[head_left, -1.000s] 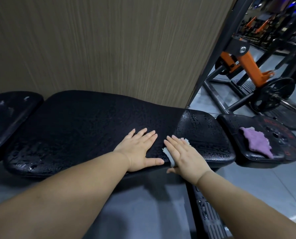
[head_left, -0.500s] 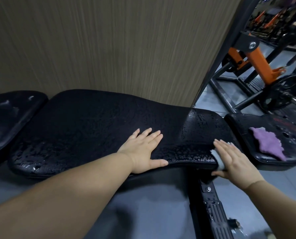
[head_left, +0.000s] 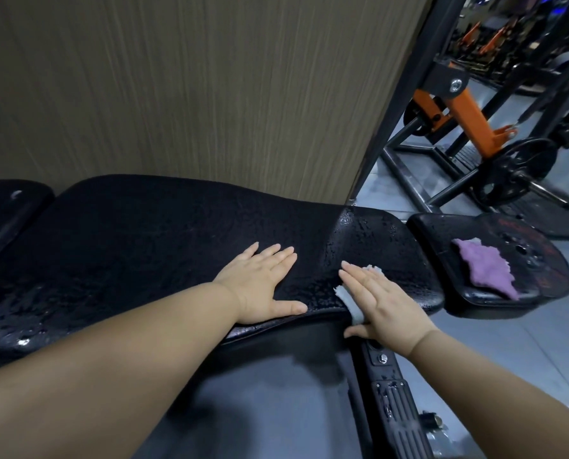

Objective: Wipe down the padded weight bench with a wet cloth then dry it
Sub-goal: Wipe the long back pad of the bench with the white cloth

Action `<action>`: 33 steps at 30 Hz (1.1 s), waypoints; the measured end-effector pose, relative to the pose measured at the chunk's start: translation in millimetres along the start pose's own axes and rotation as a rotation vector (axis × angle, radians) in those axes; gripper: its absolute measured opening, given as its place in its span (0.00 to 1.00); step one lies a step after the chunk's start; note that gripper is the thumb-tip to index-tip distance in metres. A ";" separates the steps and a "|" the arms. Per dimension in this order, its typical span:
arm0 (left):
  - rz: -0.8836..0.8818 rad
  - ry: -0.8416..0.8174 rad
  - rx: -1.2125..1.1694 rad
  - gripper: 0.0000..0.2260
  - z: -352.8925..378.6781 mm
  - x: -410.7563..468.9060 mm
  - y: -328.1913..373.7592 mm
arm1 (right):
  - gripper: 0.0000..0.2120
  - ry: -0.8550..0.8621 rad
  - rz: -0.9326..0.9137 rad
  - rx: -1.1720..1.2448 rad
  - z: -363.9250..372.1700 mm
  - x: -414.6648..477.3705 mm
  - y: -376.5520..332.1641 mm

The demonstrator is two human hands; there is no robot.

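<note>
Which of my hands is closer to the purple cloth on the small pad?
Right. The right hand presses a pale cloth on the bench pad, left of the purple cloth; the left hand lies flat farther left, beyond the right hand.

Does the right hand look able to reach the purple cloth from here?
Probably yes: the purple cloth lies uncovered on the neighbouring pad, nothing between it and the right hand.
</note>
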State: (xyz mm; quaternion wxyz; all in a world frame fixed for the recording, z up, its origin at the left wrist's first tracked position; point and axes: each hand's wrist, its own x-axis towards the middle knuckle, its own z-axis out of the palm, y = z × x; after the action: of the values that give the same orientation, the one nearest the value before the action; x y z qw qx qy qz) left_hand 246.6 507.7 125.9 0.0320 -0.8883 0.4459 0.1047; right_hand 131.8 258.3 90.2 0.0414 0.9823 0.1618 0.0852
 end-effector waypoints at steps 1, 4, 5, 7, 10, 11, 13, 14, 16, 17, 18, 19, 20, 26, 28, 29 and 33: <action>0.013 0.002 0.022 0.42 -2.2 6.0 1.0 | 0.52 0.005 -0.016 0.005 -1.3 -2.2 3.8; 0.051 0.008 0.078 0.42 -7.2 24.7 2.0 | 0.50 -0.014 -0.046 -0.017 -3.6 -10.9 20.6; 0.056 0.006 0.078 0.42 -7.8 30.0 1.0 | 0.49 -0.034 -0.044 -0.021 -3.3 -16.1 28.2; 0.056 0.005 0.042 0.43 -6.4 39.3 -2.0 | 0.48 -0.073 -0.022 -0.029 -1.8 -29.2 45.9; 0.054 0.019 -0.025 0.44 -1.6 46.8 -4.8 | 0.45 -0.080 0.015 -0.049 -2.6 -48.4 71.2; 0.055 0.028 -0.033 0.45 -0.5 48.1 -5.5 | 0.45 -0.069 0.036 -0.045 -3.1 -53.8 78.5; 0.058 0.037 -0.037 0.45 0.6 49.5 -6.3 | 0.48 -0.061 0.083 -0.039 -4.3 -61.0 88.8; 0.059 0.038 -0.035 0.45 0.3 50.2 -6.5 | 0.50 -0.073 0.098 -0.043 -5.5 -63.0 91.6; 0.059 0.036 -0.036 0.44 -0.6 51.1 -6.3 | 0.51 -0.115 0.117 -0.099 -9.5 -65.2 92.5; 0.058 0.033 -0.038 0.44 -1.1 51.6 -6.2 | 0.50 -0.138 0.140 -0.142 -11.7 -65.7 90.4; 0.056 0.030 -0.037 0.44 -1.4 51.4 -6.0 | 0.48 -0.147 0.175 -0.177 -13.7 -66.1 86.9; 0.056 0.030 -0.037 0.44 -2.0 51.5 -5.6 | 0.46 -0.139 0.222 -0.195 -15.2 -67.1 82.6; 0.056 0.031 -0.039 0.44 -2.4 51.3 -5.2 | 0.43 -0.120 0.287 -0.198 -16.7 -67.7 76.1; 0.056 0.029 -0.048 0.45 -3.1 50.2 -4.7 | 0.45 -0.040 0.805 -0.026 -9.3 -55.8 31.3; 0.057 0.028 -0.050 0.45 -3.2 50.2 -4.4 | 0.48 -0.041 0.892 0.103 -7.2 -51.1 27.9; 0.059 0.028 -0.052 0.45 -3.4 50.6 -4.5 | 0.48 -0.040 0.920 0.175 -7.6 -48.5 26.1; 0.059 0.038 -0.054 0.48 -2.7 51.5 -5.6 | 0.46 -0.012 0.945 0.301 -10.7 -38.7 20.9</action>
State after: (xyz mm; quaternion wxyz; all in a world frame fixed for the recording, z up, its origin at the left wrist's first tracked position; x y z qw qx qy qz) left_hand 281.3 470.2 117.3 -0.0036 -0.8773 0.4693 0.1005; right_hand 100.2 226.5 97.0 -0.1432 0.9438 -0.2909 0.0645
